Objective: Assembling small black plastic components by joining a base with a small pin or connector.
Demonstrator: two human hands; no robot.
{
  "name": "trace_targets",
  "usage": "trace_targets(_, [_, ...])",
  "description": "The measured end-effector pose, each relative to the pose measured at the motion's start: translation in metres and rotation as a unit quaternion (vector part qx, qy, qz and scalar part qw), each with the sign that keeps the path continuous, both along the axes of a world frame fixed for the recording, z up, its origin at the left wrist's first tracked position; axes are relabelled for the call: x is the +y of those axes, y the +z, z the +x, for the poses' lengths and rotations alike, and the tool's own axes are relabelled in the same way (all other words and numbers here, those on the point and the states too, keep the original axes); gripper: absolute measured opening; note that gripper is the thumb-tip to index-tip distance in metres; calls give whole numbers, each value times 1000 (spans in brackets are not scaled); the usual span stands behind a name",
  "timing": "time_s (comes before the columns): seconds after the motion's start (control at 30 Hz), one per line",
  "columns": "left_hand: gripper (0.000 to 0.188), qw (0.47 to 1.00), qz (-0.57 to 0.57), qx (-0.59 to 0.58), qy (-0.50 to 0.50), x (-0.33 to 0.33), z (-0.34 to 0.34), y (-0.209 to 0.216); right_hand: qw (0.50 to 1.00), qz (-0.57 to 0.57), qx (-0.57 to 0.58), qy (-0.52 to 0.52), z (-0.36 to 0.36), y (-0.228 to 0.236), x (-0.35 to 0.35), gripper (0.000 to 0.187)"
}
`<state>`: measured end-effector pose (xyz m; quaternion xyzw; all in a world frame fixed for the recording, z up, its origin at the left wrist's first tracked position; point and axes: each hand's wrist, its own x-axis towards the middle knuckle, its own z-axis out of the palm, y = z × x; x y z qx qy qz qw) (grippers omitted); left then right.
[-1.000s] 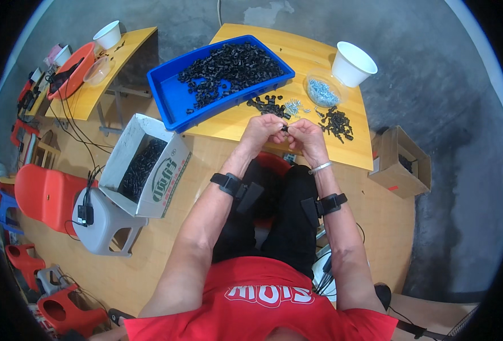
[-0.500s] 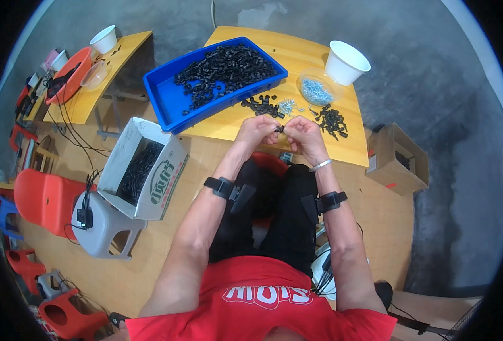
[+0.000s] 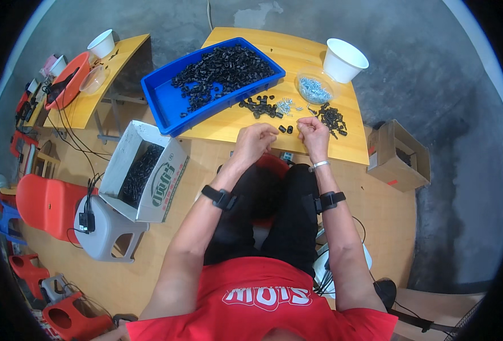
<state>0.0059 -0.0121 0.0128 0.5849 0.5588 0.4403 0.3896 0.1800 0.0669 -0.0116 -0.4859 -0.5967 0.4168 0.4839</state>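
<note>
My left hand is at the table's near edge, its fingers loosely bent and apart from the thumb, with nothing seen in them. Across from it, my right hand has thumb and fingertips pinched together; whatever they may hold is too small to make out. Two short black cylindrical pieces lie on the yellow table between the hands. Just beyond are a loose group of black cylindrical pieces and a small heap of silvery screws. A pile of smaller black parts lies beside my right hand.
A blue tray of black pieces covers the table's left side. A clear bowl of screws and a white tub stand at the far right. Boxes flank the table: a white carton and a brown carton.
My hands have moved apart from the small black piece they held together. Two black pieces now show on the table between them.
</note>
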Motion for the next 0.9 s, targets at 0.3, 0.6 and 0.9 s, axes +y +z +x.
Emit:
trace_targets(0.3, [19,943,196,247,106,29,18,-13,925,256,-277,-54,-14,6,11,9])
trace_targets(0.6, [15,943,182,250,124,31,20,-21,908,245,-334,-63,-19,3,14,6])
trace_targets(0.9, [12,980,156,10,126,38,5,-30,992,80,-100,-13,-11,7,-5,7])
